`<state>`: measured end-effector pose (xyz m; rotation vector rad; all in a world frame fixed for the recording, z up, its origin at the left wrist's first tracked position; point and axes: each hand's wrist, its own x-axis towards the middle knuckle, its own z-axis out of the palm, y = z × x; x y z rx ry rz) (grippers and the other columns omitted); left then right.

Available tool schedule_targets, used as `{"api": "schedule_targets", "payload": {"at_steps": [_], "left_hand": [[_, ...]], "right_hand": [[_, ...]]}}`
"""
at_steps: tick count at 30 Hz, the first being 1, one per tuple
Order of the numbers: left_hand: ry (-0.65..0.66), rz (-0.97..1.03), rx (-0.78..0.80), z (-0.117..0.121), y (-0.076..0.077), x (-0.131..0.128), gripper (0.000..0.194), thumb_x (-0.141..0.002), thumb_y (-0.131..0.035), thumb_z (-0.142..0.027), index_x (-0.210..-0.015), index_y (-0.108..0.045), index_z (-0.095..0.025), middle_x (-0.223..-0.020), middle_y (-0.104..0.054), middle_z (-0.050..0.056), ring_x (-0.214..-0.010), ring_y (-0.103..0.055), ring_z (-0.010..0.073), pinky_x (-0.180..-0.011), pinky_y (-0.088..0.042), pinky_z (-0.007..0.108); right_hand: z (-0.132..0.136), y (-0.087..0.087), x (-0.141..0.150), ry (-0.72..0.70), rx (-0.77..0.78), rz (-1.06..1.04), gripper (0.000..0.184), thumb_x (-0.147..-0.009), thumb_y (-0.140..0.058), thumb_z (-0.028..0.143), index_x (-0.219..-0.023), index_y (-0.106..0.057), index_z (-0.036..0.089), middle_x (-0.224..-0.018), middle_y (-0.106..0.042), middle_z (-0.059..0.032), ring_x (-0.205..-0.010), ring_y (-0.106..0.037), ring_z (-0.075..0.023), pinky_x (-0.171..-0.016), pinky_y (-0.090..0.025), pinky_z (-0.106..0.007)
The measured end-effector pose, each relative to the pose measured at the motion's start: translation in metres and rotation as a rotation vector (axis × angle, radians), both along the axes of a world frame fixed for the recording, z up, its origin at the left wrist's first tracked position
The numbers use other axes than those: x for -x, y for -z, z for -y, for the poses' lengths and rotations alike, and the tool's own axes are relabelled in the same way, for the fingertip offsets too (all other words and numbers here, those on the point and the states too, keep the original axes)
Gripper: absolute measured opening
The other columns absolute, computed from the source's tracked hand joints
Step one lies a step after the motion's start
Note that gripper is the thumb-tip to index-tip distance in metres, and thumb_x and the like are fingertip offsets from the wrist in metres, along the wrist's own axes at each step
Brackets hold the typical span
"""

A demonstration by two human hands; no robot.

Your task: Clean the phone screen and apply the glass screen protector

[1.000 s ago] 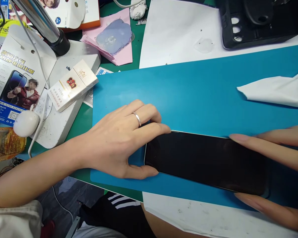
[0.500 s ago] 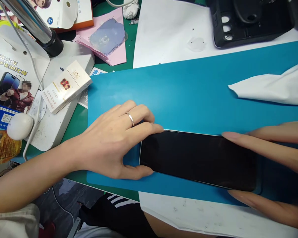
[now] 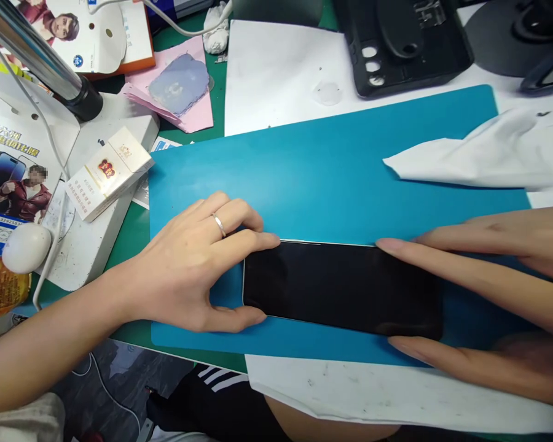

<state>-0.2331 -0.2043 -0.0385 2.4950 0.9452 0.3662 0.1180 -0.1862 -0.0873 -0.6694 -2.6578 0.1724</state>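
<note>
A smartphone (image 3: 336, 285) with a dark screen lies face up on the blue mat (image 3: 276, 178). My left hand (image 3: 198, 264), a ring on one finger, grips its left end, thumb on the near edge and index finger on the far edge. At the other end my right hand (image 3: 488, 294) holds the same two long edges between thumb and index finger. Part of the right hand is dark and cut off by the frame. Beyond it a crumpled white cloth (image 3: 465, 156) rests on the mat.
Left of the mat, a cigarette pack (image 3: 110, 175) lies on a white box (image 3: 115, 227) near a metal pole (image 3: 41, 55). Pink paper with a grey-blue pad (image 3: 179, 84) lies behind. A black holder (image 3: 405, 43) stands on white paper (image 3: 276, 73) at the back.
The view has shifted, so the whole scene appears farther left, with more of the right side showing. Both hands keep the same grip on the smartphone.
</note>
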Motion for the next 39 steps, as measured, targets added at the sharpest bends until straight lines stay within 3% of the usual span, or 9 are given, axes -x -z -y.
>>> {"api": "schedule_targets", "payload": {"at_steps": [2,7,14,31,39], "left_hand": [[-0.004,-0.005,-0.005,-0.001,-0.002,0.0,0.054,-0.088,-0.075,-0.045,-0.131,-0.058,-0.017,-0.12,-0.066,0.014,-0.097,-0.061,0.026,-0.083,-0.048,0.042],[0.0,-0.004,-0.025,-0.002,-0.006,0.0,0.053,-0.089,-0.075,-0.04,-0.134,-0.057,-0.019,-0.118,-0.066,0.013,-0.096,-0.062,0.0271,-0.083,-0.049,0.045],[-0.009,-0.045,-0.061,-0.004,-0.006,0.0,0.059,-0.087,-0.075,-0.041,-0.139,-0.054,-0.023,-0.12,-0.064,0.013,-0.095,-0.065,0.0302,-0.08,-0.052,0.049],[-0.056,-0.045,-0.046,-0.004,0.003,0.008,0.063,-0.085,-0.073,-0.048,-0.143,-0.054,-0.033,-0.12,-0.062,0.01,-0.1,-0.062,0.0334,-0.08,-0.056,0.055],[-0.019,-0.086,-0.051,-0.005,-0.003,0.005,0.059,-0.088,-0.075,-0.041,-0.141,-0.052,-0.025,-0.123,-0.06,0.013,-0.104,-0.062,0.0318,-0.085,-0.053,0.051]], "right_hand": [[-0.002,-0.004,0.004,-0.024,-0.04,-0.011,0.085,-0.087,-0.08,0.041,-0.161,-0.043,0.019,-0.11,-0.07,-0.0151,-0.093,-0.066,-0.0306,-0.077,-0.054,-0.049],[-0.005,-0.015,0.013,-0.03,-0.037,-0.024,0.06,-0.096,-0.065,0.046,-0.143,-0.053,0.011,-0.109,-0.067,-0.0185,-0.093,-0.062,-0.032,-0.075,-0.055,-0.05],[-0.007,-0.021,0.017,-0.03,-0.007,-0.05,0.049,-0.097,-0.065,0.047,-0.132,-0.059,0.012,-0.109,-0.069,-0.0162,-0.094,-0.063,-0.0287,-0.078,-0.056,-0.045],[-0.012,-0.021,0.016,-0.046,-0.01,-0.077,0.053,-0.096,-0.066,0.05,-0.125,-0.066,0.005,-0.108,-0.07,-0.0191,-0.098,-0.064,-0.0292,-0.079,-0.054,-0.044],[-0.011,-0.022,0.015,-0.045,0.0,-0.084,0.052,-0.096,-0.066,0.049,-0.126,-0.065,0.007,-0.109,-0.068,-0.0176,-0.097,-0.062,-0.029,-0.079,-0.055,-0.044]]}}
